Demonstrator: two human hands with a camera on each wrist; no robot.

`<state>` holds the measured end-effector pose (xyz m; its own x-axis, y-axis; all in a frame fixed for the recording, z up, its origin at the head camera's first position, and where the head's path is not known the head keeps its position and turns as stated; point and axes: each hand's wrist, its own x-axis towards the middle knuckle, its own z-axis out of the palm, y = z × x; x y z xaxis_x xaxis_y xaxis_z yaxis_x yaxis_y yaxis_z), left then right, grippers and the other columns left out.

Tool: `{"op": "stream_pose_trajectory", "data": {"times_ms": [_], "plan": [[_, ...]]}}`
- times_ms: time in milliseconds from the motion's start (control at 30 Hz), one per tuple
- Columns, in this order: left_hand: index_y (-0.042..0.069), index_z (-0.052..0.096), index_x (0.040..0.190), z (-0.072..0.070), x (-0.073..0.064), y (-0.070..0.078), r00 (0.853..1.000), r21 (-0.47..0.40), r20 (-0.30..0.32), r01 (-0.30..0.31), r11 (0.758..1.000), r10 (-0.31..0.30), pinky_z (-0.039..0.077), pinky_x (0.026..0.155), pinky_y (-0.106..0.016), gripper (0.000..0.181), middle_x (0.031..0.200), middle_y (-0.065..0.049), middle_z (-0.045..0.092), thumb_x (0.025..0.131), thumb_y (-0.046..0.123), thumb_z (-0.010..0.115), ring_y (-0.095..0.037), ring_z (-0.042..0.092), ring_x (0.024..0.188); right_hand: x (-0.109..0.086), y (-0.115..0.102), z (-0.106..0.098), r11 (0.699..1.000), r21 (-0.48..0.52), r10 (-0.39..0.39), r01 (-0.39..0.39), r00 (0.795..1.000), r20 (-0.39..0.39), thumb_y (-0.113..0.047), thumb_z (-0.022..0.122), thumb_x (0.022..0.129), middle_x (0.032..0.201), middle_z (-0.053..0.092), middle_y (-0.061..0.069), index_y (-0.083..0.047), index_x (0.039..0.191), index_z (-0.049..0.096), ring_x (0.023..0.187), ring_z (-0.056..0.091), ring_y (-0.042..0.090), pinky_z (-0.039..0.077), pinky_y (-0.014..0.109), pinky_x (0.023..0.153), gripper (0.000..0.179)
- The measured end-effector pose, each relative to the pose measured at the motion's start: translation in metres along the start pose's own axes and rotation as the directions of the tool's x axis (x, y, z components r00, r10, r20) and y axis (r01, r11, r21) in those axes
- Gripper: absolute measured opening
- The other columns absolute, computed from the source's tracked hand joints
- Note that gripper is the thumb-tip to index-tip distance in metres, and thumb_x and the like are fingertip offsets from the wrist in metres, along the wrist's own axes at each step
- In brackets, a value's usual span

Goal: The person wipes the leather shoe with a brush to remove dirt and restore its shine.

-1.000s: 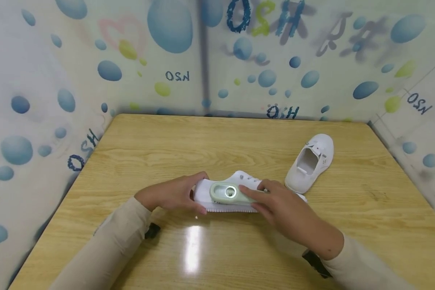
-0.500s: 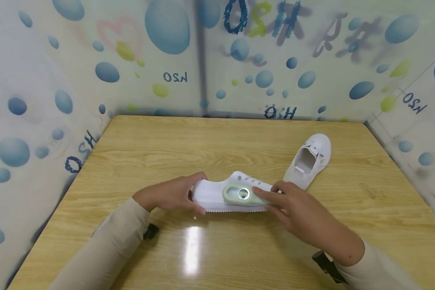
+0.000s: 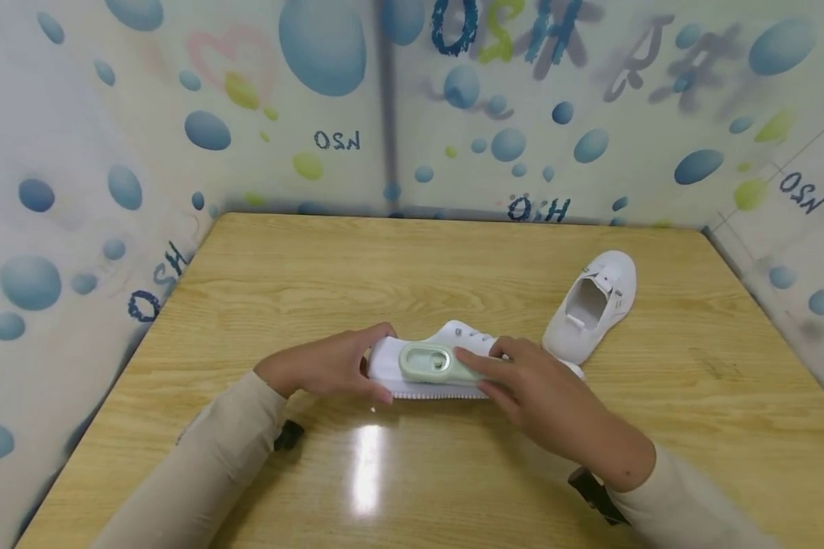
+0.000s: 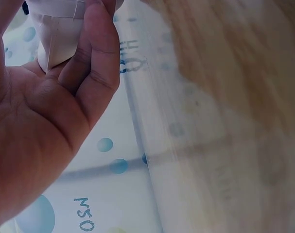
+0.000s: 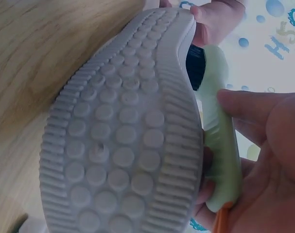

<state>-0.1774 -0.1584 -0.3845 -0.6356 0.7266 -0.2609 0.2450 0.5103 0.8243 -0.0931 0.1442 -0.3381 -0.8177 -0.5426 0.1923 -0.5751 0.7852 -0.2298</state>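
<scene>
A white sneaker (image 3: 387,364) is held on its side, its studded sole (image 5: 123,131) facing my body and its toe to the right. My left hand (image 3: 329,364) grips its heel between thumb and fingers; the left wrist view shows the heel (image 4: 60,36) against the fingers. My right hand (image 3: 539,400) holds a pale green brush (image 3: 415,362) by its handle, flat along the shoe's upward side near the heel. An orange loop (image 5: 222,218) hangs from the handle's end. The brush's underside is hidden. The right hand covers much of the sneaker's front half.
A second white sneaker (image 3: 590,305) sits upright on the wooden table (image 3: 357,267), just beyond my right hand, opening up and toe pointing away. Patterned walls (image 3: 302,114) stand at the table's back and sides. Light glares off the tabletop in front.
The brush first slid right along the shoe toward the toe, then came back left toward the heel with my right hand. My left hand keeps its hold on the heel.
</scene>
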Motion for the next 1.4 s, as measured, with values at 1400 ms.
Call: {"op": "stream_pose_trajectory", "data": {"times_ms": [1400], "plan": [[0.018, 0.045, 0.125, 0.001, -0.001, 0.003, 1.000, 0.012, -0.009, 0.025, 1.000, -0.025, 0.052, 0.080, -0.034, 0.063, 0.112, -0.004, 0.062, 0.079, 0.032, 0.086, -0.018, 0.063, 0.092, -0.013, 0.009, -0.011, 0.998, -0.020, 0.063, -0.063, 0.998, 0.008, -0.015, 0.075, 0.090, 0.103, 0.061, 0.002, -0.033, 0.139, 0.059, 0.083, 0.051, 0.011, 0.047, 0.029, 0.070, 0.055]]}}
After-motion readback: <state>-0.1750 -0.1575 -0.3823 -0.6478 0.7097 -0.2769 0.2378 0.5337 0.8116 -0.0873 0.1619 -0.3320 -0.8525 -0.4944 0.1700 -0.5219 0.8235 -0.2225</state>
